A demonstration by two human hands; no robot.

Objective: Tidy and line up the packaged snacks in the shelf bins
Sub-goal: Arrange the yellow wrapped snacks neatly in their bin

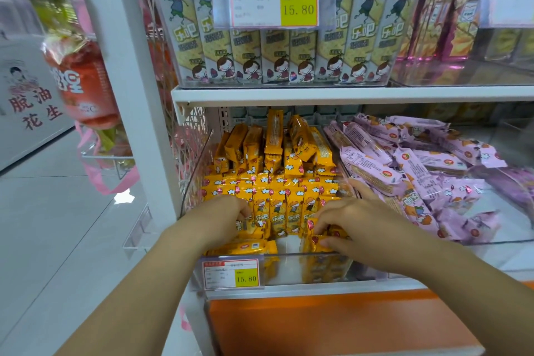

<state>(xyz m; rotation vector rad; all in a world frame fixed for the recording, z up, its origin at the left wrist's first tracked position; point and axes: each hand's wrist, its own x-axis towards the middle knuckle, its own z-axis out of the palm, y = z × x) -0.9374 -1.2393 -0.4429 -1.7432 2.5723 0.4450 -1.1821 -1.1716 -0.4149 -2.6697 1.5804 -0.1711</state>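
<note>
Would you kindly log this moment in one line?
left hand grips yellow packs | right hand pinches front yellow pack | pink packs jumbled

Shop aisle, pale grey tiled floor (57,225) running off at 9 o'clock, with a small glare spot on it. White metal shelving: fat upright post (127,81) at 10, shelf board (346,94) across the middle, orange base panel (332,324) at 6. White cabinet (23,101) with red lettering far out at 9
</note>
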